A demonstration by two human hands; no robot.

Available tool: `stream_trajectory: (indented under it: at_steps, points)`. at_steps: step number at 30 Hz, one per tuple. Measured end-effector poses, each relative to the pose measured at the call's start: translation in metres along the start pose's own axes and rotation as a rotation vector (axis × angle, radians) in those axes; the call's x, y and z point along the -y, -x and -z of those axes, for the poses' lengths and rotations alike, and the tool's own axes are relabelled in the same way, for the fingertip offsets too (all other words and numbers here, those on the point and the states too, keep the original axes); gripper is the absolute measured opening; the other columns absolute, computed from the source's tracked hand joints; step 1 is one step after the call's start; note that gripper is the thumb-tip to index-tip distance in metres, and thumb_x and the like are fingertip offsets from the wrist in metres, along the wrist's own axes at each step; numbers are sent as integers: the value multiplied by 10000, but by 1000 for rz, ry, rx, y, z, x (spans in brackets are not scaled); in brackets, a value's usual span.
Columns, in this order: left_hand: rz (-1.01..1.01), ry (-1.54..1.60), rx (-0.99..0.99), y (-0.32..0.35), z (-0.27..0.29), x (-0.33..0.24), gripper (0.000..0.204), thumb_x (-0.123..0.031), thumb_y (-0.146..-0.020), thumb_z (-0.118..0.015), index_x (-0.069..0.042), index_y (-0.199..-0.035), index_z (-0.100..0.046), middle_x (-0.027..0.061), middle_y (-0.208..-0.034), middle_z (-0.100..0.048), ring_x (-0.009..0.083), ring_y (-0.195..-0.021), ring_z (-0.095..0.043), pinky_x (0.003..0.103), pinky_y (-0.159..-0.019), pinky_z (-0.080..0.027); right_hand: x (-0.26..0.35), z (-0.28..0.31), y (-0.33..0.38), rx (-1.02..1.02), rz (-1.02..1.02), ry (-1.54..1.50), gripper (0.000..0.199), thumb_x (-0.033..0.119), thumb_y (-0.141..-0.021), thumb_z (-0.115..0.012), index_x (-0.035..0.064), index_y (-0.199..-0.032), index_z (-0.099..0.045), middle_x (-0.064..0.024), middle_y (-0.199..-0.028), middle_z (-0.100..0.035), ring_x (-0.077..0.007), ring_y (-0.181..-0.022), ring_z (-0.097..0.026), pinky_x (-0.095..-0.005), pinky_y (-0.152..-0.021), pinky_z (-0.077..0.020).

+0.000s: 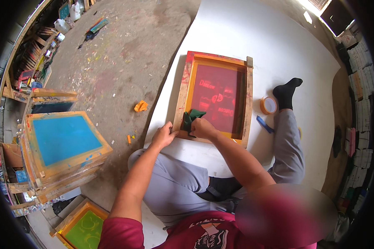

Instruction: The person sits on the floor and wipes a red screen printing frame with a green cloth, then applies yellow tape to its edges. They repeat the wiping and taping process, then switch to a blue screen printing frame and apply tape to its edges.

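Observation:
A wooden screen-printing frame (248, 95) with a pinkish-red mesh (220, 79) lies on the white sheet in front of me. My right hand (202, 128) is closed on a dark green cloth (193, 116), pressed into the frame's near left corner. Gripping that same corner from outside is my left hand (163, 135), its fingers bent round the wooden edge. Pale printed shapes show on the mesh. The cloth partly covers the corner beneath it.
Right of the frame lie a roll of tape (268, 105) and a blue strip-like tool (264, 124), near my outstretched leg (287, 145). Stacked frames (66, 159) stand at left, a green screen (85, 230) below them. An orange crumpled scrap (141, 106) lies on the floor.

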State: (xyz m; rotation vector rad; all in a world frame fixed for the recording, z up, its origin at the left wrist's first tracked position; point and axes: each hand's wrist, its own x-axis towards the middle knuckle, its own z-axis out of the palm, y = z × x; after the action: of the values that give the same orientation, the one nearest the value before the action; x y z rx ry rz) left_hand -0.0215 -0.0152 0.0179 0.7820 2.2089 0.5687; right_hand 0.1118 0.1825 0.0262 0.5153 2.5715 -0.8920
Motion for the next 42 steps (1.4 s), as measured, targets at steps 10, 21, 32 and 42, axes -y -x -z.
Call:
stream_trajectory:
  at_steps: [10, 21, 32, 42]
  points:
    - [-34, 40, -55, 1, -4, 7, 389, -334, -918, -816, -63, -1047, -569, 127, -736, -671, 317, -700, -674, 463, -647, -501, -112, 44, 118, 7, -122, 122, 239, 377, -803, -849, 182, -937, -818, 4, -970, -782, -247, -1123, -654, -444, -1039, -467]
    - [-83, 43, -54, 0, -4, 4, 374, -306, -932, -805, -60, -1003, -532, 106, -665, -616, 276, -618, -612, 444, -590, -457, -143, 38, 138, -214, 179, 325, 188, 355, -762, -848, 215, -879, -804, 57, -949, -718, -221, -1132, -555, -462, -1170, -301]
    - [-73, 55, -29, -3, -5, 3, 360, -279, -938, -796, -56, -1009, -523, 123, -681, -612, 289, -621, -604, 446, -612, -471, -151, 47, 148, -114, 117, 322, 243, 352, -749, -869, 215, -939, -801, 29, -1066, -658, -210, -1254, -540, -587, -1270, -193]
    - [-125, 138, 66, -6, 2, 21, 285, -213, -982, -727, -43, -1016, -501, 147, -705, -598, 317, -634, -570, 457, -631, -464, -60, 5, 69, -195, 118, 183, 234, 362, -798, -828, 198, -965, -814, 30, -1005, -756, -228, -1116, -602, -431, -1062, -418]
